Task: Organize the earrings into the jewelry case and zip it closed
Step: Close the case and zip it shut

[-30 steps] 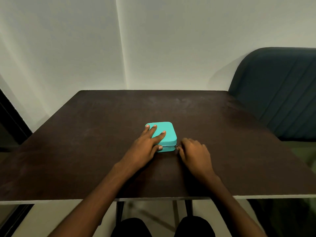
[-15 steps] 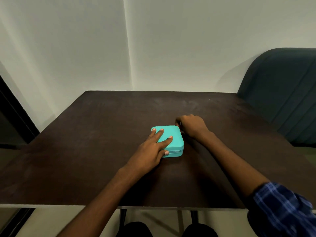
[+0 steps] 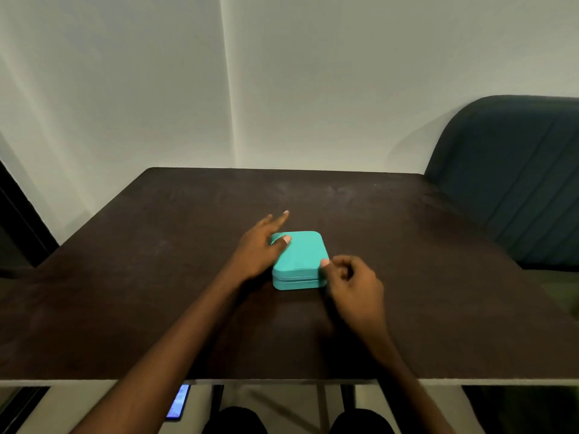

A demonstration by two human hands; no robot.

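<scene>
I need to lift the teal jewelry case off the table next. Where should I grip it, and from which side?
Grip the jewelry case across its two long side walls, coming from above. It lies flat and closed on the table, low and rounded, so the sides give the best hold. The left hand already rests at its left edge; the right hand is at the near right corner.

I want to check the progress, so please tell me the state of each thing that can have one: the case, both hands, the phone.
jewelry case: lid down, flat on the table; zipper pull not visible.
left hand: fingers straight, thumb on the lid's left edge.
right hand: fingers curled at the case's near right corner; whether it pinches anything cannot be told.
phone: screen lit, below the table edge.
</scene>
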